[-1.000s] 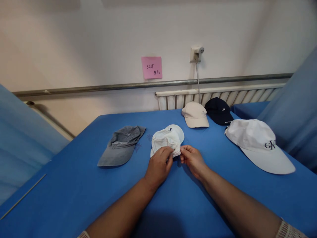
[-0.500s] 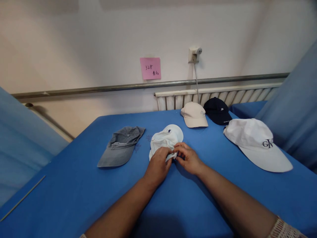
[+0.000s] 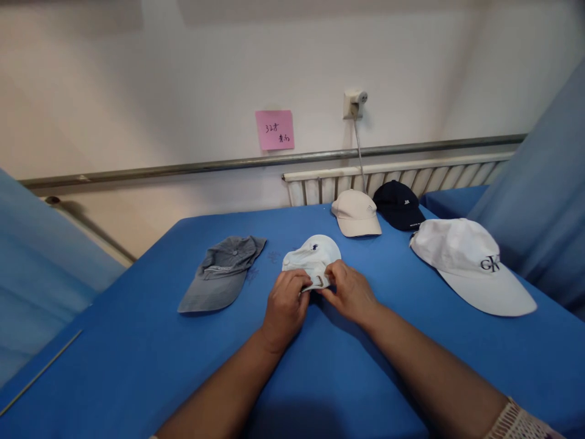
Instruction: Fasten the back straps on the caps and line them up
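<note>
A small white baseball cap (image 3: 311,256) with a dark embroidered logo lies in the middle of the blue-covered table (image 3: 196,378), its brim pointing away from me. My left hand (image 3: 287,303) pinches the near left part of its back edge. On the right side of that edge, my right hand (image 3: 350,289) grips with thumb and fingers. Between the hands a small metal buckle shows on the cap's back strap. My fingertips partly hide the strap. Left of the hands rests a grey baseball cap (image 3: 223,272), its brim toward the front left.
A beige cap (image 3: 356,212) and a black cap (image 3: 398,204) sit at the back right. A larger white cap (image 3: 470,262) lies far right. Along the left edge is a thin stick (image 3: 41,373). Curtains hang at both sides; a radiator (image 3: 315,188) stands behind.
My right hand has moved from the cap's right edge onto its back strap, and the buckle has come into view. The cap's back is flatter and turned slightly. The other caps stay in place.
</note>
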`<state>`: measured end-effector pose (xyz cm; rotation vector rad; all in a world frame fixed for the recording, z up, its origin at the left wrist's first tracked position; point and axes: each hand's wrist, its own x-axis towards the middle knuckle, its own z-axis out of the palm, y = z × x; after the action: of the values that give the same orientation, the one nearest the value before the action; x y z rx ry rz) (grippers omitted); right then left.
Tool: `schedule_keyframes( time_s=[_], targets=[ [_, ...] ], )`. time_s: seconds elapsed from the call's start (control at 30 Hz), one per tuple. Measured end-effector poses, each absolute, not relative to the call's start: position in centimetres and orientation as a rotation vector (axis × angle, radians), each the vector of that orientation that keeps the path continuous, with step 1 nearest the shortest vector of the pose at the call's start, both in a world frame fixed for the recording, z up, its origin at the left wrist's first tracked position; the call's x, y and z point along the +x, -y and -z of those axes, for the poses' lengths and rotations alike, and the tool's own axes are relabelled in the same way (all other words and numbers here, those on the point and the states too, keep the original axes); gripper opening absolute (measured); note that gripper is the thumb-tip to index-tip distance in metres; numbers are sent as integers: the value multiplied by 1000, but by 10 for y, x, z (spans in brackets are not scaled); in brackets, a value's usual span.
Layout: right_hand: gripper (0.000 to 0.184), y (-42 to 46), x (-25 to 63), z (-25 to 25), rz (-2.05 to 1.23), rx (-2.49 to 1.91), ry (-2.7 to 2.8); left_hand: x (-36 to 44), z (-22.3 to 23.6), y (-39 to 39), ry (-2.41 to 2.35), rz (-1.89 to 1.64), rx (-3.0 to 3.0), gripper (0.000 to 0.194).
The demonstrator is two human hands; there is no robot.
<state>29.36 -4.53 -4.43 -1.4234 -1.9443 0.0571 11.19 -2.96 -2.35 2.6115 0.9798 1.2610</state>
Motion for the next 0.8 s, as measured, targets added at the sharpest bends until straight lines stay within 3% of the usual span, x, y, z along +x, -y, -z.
schedule_keyframes(
  time_s=[0.2, 0.8],
  targets=[
    [12, 52, 293, 35, -95, -1226, 2041, 112, 24, 31, -876, -1229, 2618, 21],
    [18, 43, 297, 51, -86, -1257, 1767, 117, 20, 38, -820, -1177, 2571, 18]
  ],
)
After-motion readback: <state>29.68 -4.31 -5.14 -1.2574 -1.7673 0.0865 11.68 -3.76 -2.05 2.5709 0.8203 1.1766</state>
